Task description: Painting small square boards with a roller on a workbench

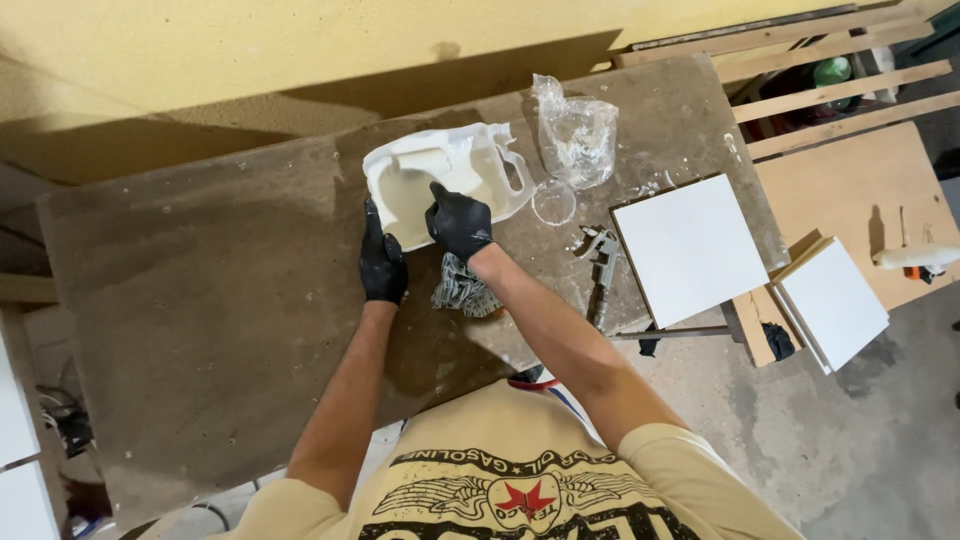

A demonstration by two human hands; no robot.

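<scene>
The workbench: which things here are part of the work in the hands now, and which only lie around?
In use:
left hand, on the side of the cut white jug
right hand, reaching into the jug

Lying about:
crumpled clear plastic
white tile
stacked white tiles
metal tool
patterned rag

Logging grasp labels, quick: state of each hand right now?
Left hand: gloved, closed on the edge of the cut white jug.
Right hand: gloved, fingers dipped inside the jug; grip cannot be told.
</scene>
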